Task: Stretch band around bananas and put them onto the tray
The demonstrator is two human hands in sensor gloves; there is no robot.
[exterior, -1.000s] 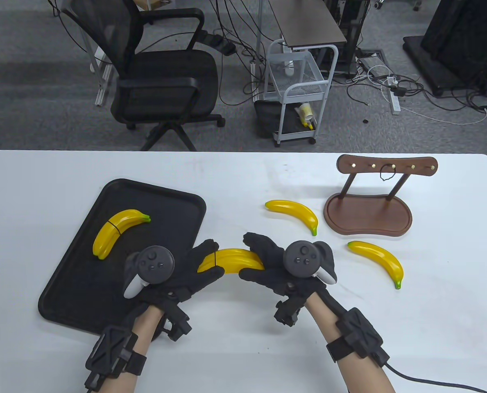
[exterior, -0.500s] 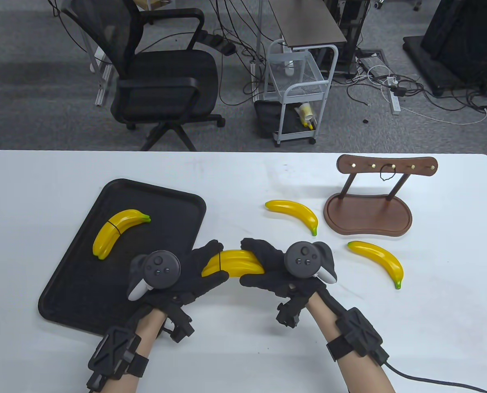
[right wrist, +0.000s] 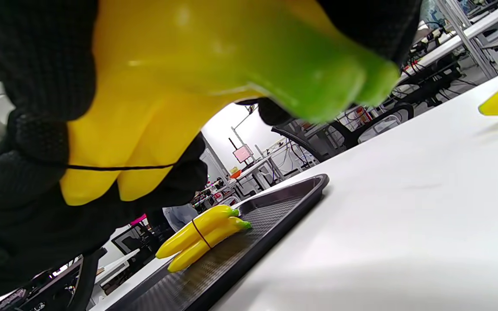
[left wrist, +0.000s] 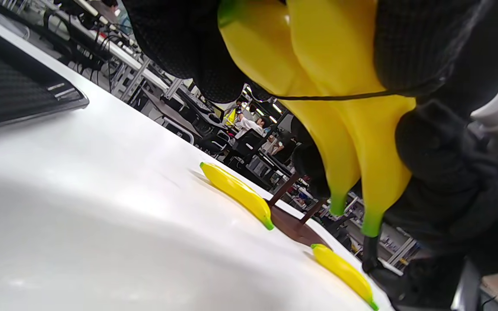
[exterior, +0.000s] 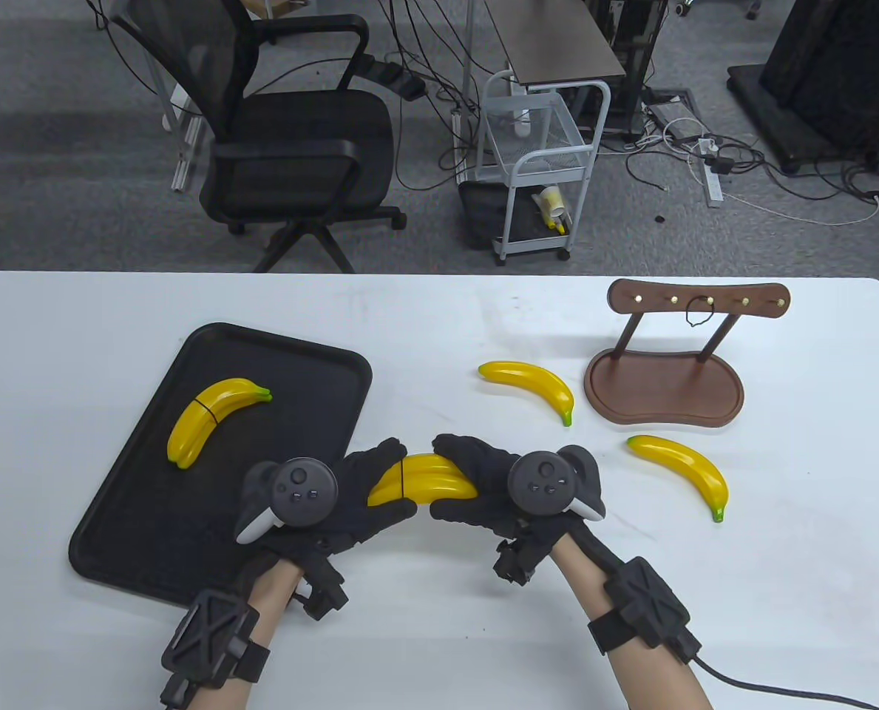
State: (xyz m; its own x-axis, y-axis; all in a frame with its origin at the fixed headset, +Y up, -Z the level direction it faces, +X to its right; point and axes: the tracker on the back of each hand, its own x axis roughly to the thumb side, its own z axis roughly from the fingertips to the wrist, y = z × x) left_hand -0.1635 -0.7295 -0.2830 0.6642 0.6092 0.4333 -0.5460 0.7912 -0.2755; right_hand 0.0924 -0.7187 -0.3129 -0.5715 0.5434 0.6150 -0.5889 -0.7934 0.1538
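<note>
Two yellow bananas (exterior: 424,481) lie side by side between both hands, lifted just above the table. A thin black band (exterior: 402,481) (left wrist: 339,96) (right wrist: 115,167) runs across them near their blunt end. My left hand (exterior: 380,484) grips that end and my right hand (exterior: 457,477) grips the green stem end (right wrist: 335,82). On the black tray (exterior: 136,532) at the left lies a banded pair of bananas (exterior: 210,425) (right wrist: 201,237). Two loose bananas (exterior: 531,384) (exterior: 687,473) rest on the table to the right.
A brown wooden stand (exterior: 664,388) with a row of pegs sits at the back right, with one black band (exterior: 698,314) hanging from a peg. Beyond the table's far edge are an office chair (exterior: 291,133) and a white cart (exterior: 539,163).
My left hand has slid rightward along the bananas, carrying the band with it toward their middle. The right hand has edged slightly left. Less of the bananas shows between the hands.
</note>
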